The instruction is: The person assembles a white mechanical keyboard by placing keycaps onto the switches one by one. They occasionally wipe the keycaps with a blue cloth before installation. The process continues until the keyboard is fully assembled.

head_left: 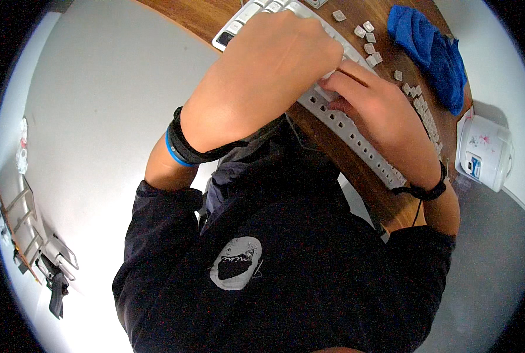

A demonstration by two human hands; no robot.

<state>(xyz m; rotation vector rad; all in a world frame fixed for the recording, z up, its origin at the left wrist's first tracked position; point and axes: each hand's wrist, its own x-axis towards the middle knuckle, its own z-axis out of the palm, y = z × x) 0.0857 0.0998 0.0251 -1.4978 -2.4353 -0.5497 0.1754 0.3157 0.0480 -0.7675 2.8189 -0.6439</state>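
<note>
A white keyboard [365, 148] runs slantwise across the wooden table, with a long stretch of bare key sockets toward its right end. Keycaps still sit on its far left part. My left hand [268, 65] is bent over the keyboard's middle, its back facing up; its fingers curl under, and whatever they hold is hidden. Right beside it, my right hand [374, 106] has thumb and fingers drawn together just above the bare sockets. A bit of white shows at those fingertips, too small to name. Loose white keycaps [369, 48] lie scattered beyond the keyboard.
A crumpled blue cloth [430, 53] lies along the table's far right. More keycaps [426, 117] stand in rows beside my right wrist. A white lidded container [485, 150] is past the table's right edge. A thin cable [301, 138] hangs below the keyboard.
</note>
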